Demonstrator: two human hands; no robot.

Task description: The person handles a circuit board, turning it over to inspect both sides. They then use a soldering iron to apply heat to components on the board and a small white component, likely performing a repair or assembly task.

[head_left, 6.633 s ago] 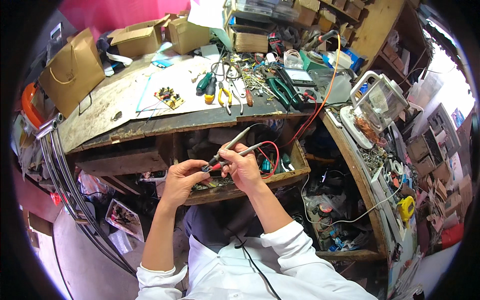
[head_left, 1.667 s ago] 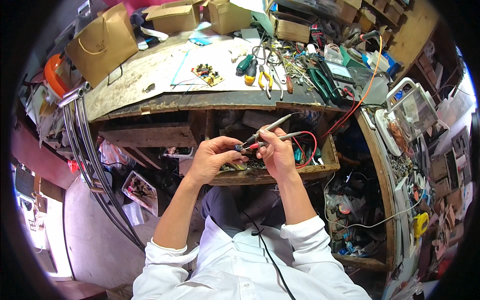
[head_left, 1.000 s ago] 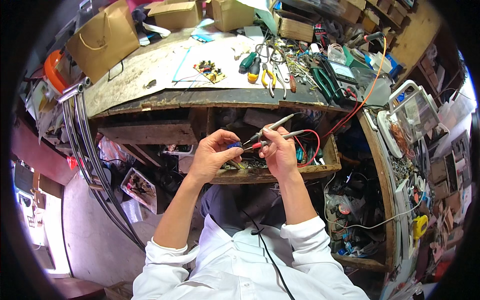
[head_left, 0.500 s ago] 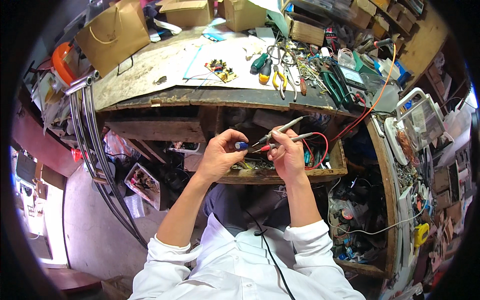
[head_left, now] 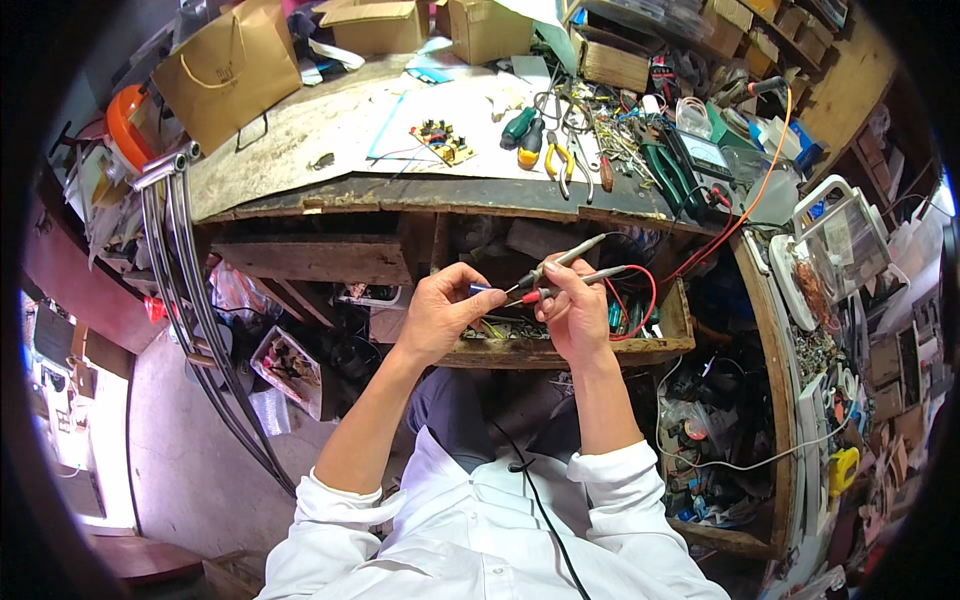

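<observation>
My left hand (head_left: 440, 315) pinches a small blue component (head_left: 481, 291), partly hidden by the thumb. My right hand (head_left: 580, 310) holds two test probes together, one grey and black (head_left: 590, 243), the other red and grey (head_left: 534, 296), their tips pointing at the component; I cannot tell whether they touch it. A red lead loops from the probe's back end. Both hands are over an open wooden drawer (head_left: 560, 352) of small loose parts. On the bench above, a meter (head_left: 705, 150) with red leads sits among tools.
The worn bench top (head_left: 275, 160) carries a circuit board (head_left: 440, 142), screwdrivers, pliers, loose parts, a paper bag (head_left: 225, 80) and cardboard boxes. Bent metal tubes (head_left: 190, 300) stand at the left. A cluttered side shelf (head_left: 760, 400) runs down the right, with a yellow tape measure (head_left: 843, 470).
My left thumb has moved up over the blue component, which showed more fully half a second ago. My right hand keeps both probes. Earlier frames show the view shifted slightly.
</observation>
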